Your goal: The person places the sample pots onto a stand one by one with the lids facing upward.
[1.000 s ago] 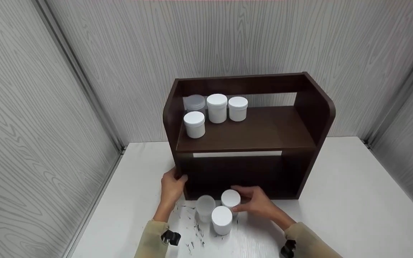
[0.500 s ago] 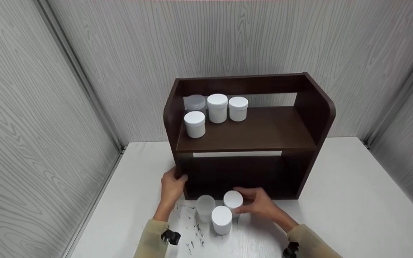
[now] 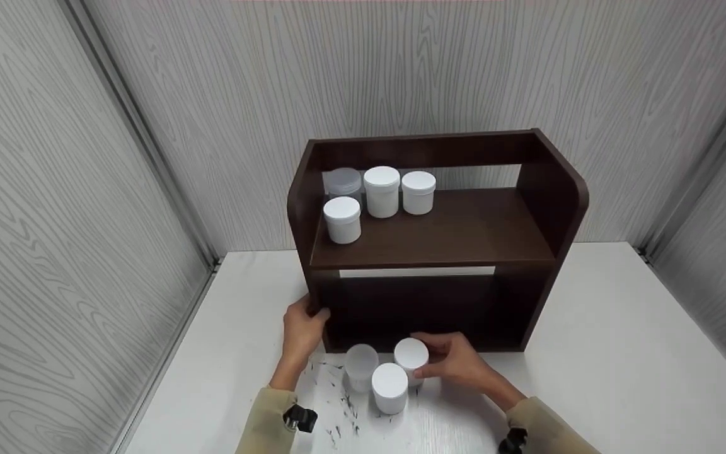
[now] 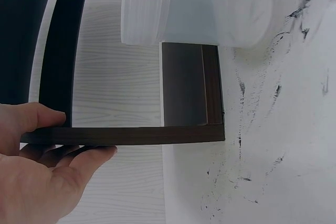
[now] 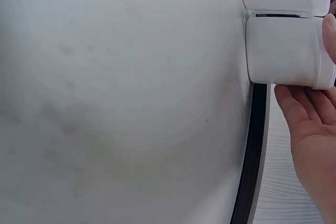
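Note:
My left hand grips the left side panel of a dark brown two-tier shelf; in the left wrist view the thumb lies on one face of the panel and the fingers on the other. My right hand holds a white lidded jar just before the shelf's lower front edge, thumb and fingers on opposite sides. Close by stand another white jar, nearer me, and a translucent jar to the left. The right wrist view shows the held jar upright on the table.
On the upper shelf's left part stand a translucent jar at the back, two white jars, the taller beside the shorter, and one white jar in front. Dark scuffs mark the white table. Grey wood-grain walls enclose it.
The right hand has shifted the held white jar slightly to the right, away from the translucent jar. My left hand keeps its grip on the side panel, and the shelf has stayed put.

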The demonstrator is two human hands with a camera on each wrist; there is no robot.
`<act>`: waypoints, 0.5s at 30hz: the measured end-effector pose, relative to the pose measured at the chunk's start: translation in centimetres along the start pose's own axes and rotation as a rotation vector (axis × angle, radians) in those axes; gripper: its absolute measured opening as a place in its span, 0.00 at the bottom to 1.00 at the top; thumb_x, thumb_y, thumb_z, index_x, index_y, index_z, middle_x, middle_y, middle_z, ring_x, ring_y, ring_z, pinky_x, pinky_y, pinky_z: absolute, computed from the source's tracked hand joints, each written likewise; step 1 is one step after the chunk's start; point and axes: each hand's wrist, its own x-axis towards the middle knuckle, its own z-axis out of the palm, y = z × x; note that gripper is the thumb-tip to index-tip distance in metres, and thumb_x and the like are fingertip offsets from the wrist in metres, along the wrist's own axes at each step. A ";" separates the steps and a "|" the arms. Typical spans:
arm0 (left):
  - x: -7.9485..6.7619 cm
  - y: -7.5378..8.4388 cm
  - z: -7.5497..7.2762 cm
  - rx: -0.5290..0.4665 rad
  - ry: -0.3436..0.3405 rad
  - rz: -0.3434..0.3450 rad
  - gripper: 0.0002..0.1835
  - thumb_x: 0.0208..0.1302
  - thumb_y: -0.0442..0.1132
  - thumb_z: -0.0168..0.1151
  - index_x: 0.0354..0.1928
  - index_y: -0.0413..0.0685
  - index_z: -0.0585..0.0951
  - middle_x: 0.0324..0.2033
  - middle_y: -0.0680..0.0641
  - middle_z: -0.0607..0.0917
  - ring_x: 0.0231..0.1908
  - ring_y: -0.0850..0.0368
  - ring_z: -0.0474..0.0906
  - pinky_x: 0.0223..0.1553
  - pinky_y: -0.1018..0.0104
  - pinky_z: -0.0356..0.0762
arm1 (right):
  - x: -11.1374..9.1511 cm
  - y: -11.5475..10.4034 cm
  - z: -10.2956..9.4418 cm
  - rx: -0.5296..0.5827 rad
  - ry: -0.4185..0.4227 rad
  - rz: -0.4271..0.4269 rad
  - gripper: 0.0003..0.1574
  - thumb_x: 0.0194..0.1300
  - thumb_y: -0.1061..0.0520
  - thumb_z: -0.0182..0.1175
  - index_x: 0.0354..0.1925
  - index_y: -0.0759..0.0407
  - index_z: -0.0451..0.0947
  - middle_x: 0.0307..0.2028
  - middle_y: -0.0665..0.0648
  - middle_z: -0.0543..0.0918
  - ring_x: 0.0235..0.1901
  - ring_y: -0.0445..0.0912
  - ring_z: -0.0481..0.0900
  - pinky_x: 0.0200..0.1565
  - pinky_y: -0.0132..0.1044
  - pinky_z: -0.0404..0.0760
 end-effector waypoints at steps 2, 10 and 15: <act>0.0 0.0 0.0 -0.002 0.001 -0.004 0.26 0.70 0.31 0.60 0.67 0.26 0.75 0.56 0.30 0.84 0.58 0.37 0.82 0.59 0.46 0.79 | -0.2 -0.1 -0.1 -0.006 0.000 -0.005 0.46 0.52 0.66 0.82 0.67 0.74 0.75 0.60 0.70 0.83 0.56 0.58 0.84 0.53 0.39 0.84; 0.0 -0.1 0.0 0.003 0.003 0.008 0.25 0.69 0.31 0.60 0.66 0.27 0.76 0.57 0.30 0.84 0.59 0.37 0.82 0.60 0.46 0.79 | -1.1 -0.1 -0.6 -0.057 0.006 -0.029 0.46 0.53 0.63 0.83 0.67 0.74 0.76 0.62 0.71 0.80 0.59 0.60 0.82 0.55 0.43 0.84; 0.1 -0.1 0.0 0.006 0.004 0.000 0.25 0.69 0.31 0.60 0.66 0.28 0.77 0.57 0.31 0.84 0.59 0.38 0.82 0.60 0.47 0.79 | -1.7 -0.2 -1.0 -0.079 0.021 -0.002 0.47 0.52 0.61 0.84 0.67 0.72 0.77 0.63 0.69 0.81 0.61 0.60 0.81 0.56 0.40 0.83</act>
